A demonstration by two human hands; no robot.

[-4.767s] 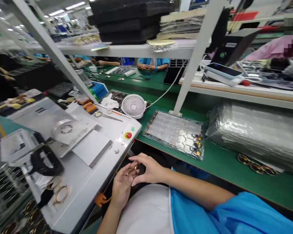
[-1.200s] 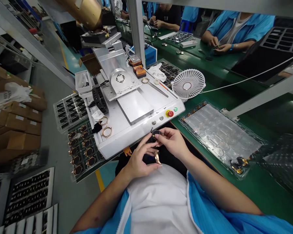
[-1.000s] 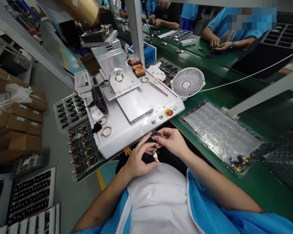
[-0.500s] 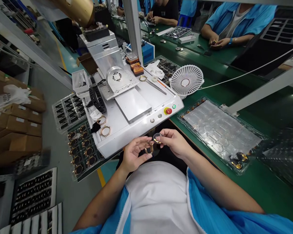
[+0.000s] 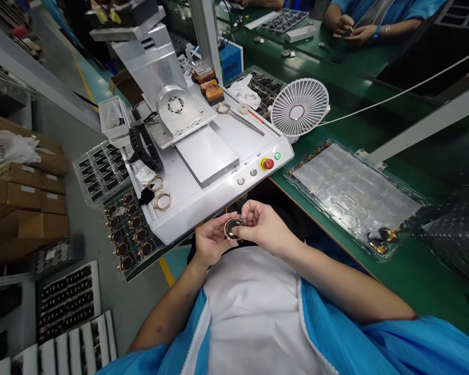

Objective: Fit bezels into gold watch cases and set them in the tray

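Between my hands, in front of my shirt, is a gold-coloured watch case (image 5: 226,234) with a round black watch module (image 5: 234,223) lying in or against it; how deep it sits I cannot tell. My left hand (image 5: 210,242) grips the case at its left edge between thumb and fingers. The fingers of my right hand (image 5: 269,227) are bent, the thumb pressed on the module's face and the rest curled at its right edge. Two more gold watch rings (image 5: 163,201) lie on the white machine's (image 5: 203,203) left front corner.
Trays of watch parts (image 5: 135,224) stand left of the machine. A red stop button (image 5: 268,163) sits on its front panel, tweezers (image 5: 247,124) on its top. A white fan (image 5: 299,108) and a covered plastic tray (image 5: 352,190) are at right. A co-worker's hands (image 5: 361,34) show across the table.
The right hand has brought the black module leftward onto the gold case, which the left hand holds. Before, the two parts were apart. The view has shifted slightly.
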